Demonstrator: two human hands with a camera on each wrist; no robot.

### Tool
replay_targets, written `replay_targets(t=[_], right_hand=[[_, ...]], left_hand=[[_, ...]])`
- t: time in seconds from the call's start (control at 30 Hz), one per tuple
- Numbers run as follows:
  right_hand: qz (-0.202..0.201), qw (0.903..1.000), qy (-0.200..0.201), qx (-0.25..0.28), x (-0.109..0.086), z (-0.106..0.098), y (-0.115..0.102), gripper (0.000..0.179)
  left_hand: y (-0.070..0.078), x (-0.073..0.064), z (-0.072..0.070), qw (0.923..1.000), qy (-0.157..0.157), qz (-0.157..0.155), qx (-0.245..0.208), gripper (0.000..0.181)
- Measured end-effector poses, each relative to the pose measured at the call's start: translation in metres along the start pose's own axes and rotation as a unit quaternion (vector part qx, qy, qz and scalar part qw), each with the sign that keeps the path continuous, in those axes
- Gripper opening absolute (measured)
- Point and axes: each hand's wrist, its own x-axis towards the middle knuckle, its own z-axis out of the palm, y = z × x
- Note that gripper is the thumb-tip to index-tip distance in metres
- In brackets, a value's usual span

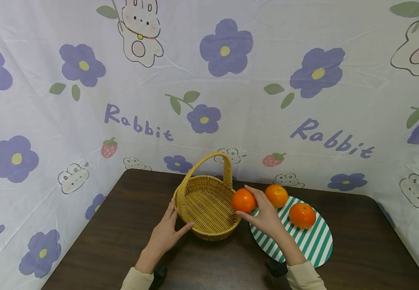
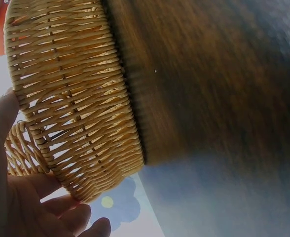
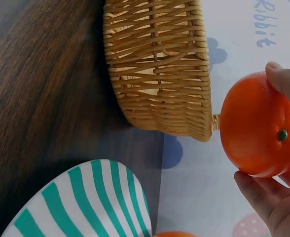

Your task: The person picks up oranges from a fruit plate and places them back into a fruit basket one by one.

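A wicker basket [image 1: 209, 209] with a tall arched handle stands upright, and no fruit shows inside it. My left hand [image 1: 164, 231] holds its left side, with the thumb at the near rim and the fingers spread along the outer wall by the handle's base. Between thumb and fingers, my right hand [image 1: 265, 213] grips an orange tangerine [image 3: 258, 126], raised beside the basket's right rim. Two more tangerines lie to the right: one [image 1: 276, 196] at the back edge of the striped round mat, another [image 1: 302, 215] on it.
The green-and-white striped mat [image 1: 316, 245] lies right of the basket on the dark wooden table [image 1: 122, 229]. Behind the table hangs a white cloth [image 1: 253, 108] printed with flowers and rabbits. It meets the table's back edge close behind the basket.
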Motion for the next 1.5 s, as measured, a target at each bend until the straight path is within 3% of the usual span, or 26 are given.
replay_targets(t=[0.83, 1.1, 1.5], right_hand=[[-0.002, 0.9996, -0.025, 0.015, 0.012, 0.019, -0.001, 0.074], [-0.023, 0.9992, -0.028, 0.019, 0.016, 0.028, -0.006, 0.075], [-0.029, 0.9986, -0.037, -0.023, 0.022, 0.038, -0.005, 0.076]], left_hand=[[0.001, -0.002, -0.001, 1.0, -0.002, 0.001, -0.003, 0.09], [0.001, -0.001, -0.001, 1.0, -0.004, 0.0, 0.0, 0.091], [0.0, 0.001, -0.001, 0.9999, -0.01, -0.001, 0.001, 0.093]])
